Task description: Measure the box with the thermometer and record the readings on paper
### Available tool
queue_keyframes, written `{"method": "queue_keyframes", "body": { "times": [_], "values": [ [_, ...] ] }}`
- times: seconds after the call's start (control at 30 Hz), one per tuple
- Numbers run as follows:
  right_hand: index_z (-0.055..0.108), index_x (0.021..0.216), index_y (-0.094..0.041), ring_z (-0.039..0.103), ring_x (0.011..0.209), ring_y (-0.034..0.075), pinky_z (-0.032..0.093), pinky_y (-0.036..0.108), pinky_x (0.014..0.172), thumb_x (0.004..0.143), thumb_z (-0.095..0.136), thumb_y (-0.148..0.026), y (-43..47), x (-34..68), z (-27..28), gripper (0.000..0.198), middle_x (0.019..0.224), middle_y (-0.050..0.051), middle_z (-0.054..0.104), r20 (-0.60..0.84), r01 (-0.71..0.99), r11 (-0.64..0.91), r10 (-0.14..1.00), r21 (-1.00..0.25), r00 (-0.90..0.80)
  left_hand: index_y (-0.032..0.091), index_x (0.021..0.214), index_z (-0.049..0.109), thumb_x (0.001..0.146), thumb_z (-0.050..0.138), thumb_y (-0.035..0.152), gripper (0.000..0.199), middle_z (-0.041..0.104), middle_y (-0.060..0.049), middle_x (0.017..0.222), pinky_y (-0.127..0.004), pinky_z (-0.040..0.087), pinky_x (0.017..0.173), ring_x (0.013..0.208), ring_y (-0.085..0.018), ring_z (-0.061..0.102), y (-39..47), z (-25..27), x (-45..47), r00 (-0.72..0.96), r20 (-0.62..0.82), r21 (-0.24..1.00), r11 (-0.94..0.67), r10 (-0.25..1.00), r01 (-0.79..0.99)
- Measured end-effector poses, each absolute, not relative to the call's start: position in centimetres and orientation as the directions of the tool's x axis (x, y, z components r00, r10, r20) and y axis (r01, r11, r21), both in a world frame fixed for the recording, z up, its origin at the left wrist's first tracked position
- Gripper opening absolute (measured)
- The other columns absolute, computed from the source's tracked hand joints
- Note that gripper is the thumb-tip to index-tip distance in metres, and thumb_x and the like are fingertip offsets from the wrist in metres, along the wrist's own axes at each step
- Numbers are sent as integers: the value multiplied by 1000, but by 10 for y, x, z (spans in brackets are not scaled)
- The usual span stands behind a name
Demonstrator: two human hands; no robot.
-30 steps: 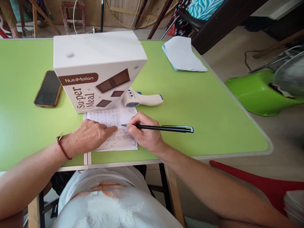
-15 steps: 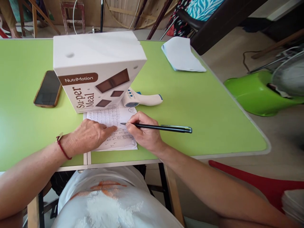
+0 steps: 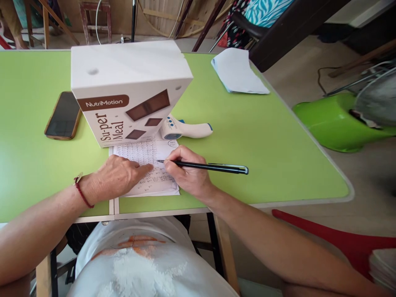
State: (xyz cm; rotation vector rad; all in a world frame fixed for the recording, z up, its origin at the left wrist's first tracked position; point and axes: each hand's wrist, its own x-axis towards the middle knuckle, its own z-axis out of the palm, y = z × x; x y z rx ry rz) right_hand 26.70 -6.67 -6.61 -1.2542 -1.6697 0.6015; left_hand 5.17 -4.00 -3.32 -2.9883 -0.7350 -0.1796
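Note:
A sheet of paper (image 3: 154, 186) covered in small handwriting lies on the green table. My left hand (image 3: 119, 175) rests on its left side, holding nothing, with the index finger stretched across the lines. In my right hand (image 3: 190, 171) is a black pen (image 3: 216, 167), pinched near its tip, which points at the paper's middle. Just behind the paper stands a white "NutriMotion Su-per Meal" box (image 3: 133, 68), hiding the sheet's far edge. A white infrared thermometer (image 3: 196, 130) lies beside the box, above my right hand.
A phone (image 3: 63, 115) lies left of the box. Folded white paper (image 3: 239, 72) is at the table's far right corner. Beyond the right edge sits a green bin (image 3: 328, 121) on the floor, and a red chair (image 3: 321, 231) stands nearer. At the far upper left, another person's leg shows.
The pen's back end has swung slightly left and down. My left hand stays in place on the paper, and the whole view has shifted a few pixels.

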Motion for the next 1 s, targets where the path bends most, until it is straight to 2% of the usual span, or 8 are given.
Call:
{"method": "queue_keyframes", "body": {
  "times": [0.2, 0.33, 0.43, 0.5, 0.67, 0.8, 0.9, 1.0],
  "values": [
    [50, 69, -25, 47, 47, 12, 39, 26, 47, 78, 58, -23, -68, 268, -67, 13, 54, -6, 55, 458, 475, 388, 888, -790, 36, 18, 104, 65, 91, 41, 9, 29, 52, 2, 53, -29, 14, 44, 42, -13, 42, -40, -34, 51, 884, 113, -32, -888, 453, 459],
    [55, 75, -26, 52, 50, 13, 43, 28, 50, 81, 62, -22, -71, 271, -61, 11, 60, -5, 60, 552, 561, 432, 832, -706, 53, 17, 104, 64, 91, 43, 9, 25, 56, 1, 55, -29, 14, 45, 43, -12, 44, -41, -34, 52, 877, 66, -16, -879, 475, 477],
    [61, 81, -26, 61, 64, 18, 50, 34, 62, 82, 61, -16, -71, 281, -52, 11, 72, 0, 66, 641, 688, 505, 764, -521, -75, 16, 104, 64, 93, 43, 10, 24, 57, 0, 55, -30, 12, 45, 43, -13, 46, -41, -33, 52, 880, 68, -12, -882, 470, 472],
    [65, 83, -26, 63, 74, 22, 50, 37, 68, 84, 58, -13, -71, 291, -45, 14, 78, 4, 68, 645, 795, 488, 746, -360, -166, 16, 103, 64, 93, 43, 9, 24, 58, 0, 56, -30, 12, 45, 43, -13, 47, -41, -33, 51, 883, 82, -7, -886, 462, 464],
    [70, 80, -23, 60, 79, 25, 44, 39, 69, 85, 55, -9, -67, 318, -43, 21, 79, 8, 68, 508, 942, 334, 814, -14, -281, 16, 98, 65, 93, 45, 10, 21, 62, 0, 59, -31, 14, 45, 44, -13, 50, -39, -33, 47, 881, 118, 6, -888, 458, 460],
    [70, 76, -21, 58, 76, 25, 40, 38, 67, 83, 53, -7, -64, 328, -52, 23, 78, 10, 68, 363, 933, 334, 859, 136, -360, 16, 83, 64, 96, 46, 14, 22, 64, -1, 62, -30, 20, 45, 47, -13, 53, -38, -31, 47, 875, 138, 29, -885, 464, 465],
    [70, 77, -21, 57, 75, 25, 38, 38, 67, 80, 52, -6, -59, 331, -54, 23, 77, 9, 68, 323, 928, 350, 870, 131, -373, 16, 79, 60, 102, 44, 24, 29, 65, -1, 67, -27, 32, 47, 52, -12, 56, -38, -22, 46, 816, 353, 53, -880, 458, 471],
    [69, 81, -20, 57, 75, 27, 39, 39, 66, 81, 53, -10, -47, 335, -49, 19, 79, 11, 67, 397, 939, 332, 853, 90, -340, 19, 91, 56, 103, 47, 28, 17, 63, -1, 72, -27, 45, 55, 61, -13, 60, -39, -7, 38, 591, 687, 44, -836, 423, 547]
  ]
}}
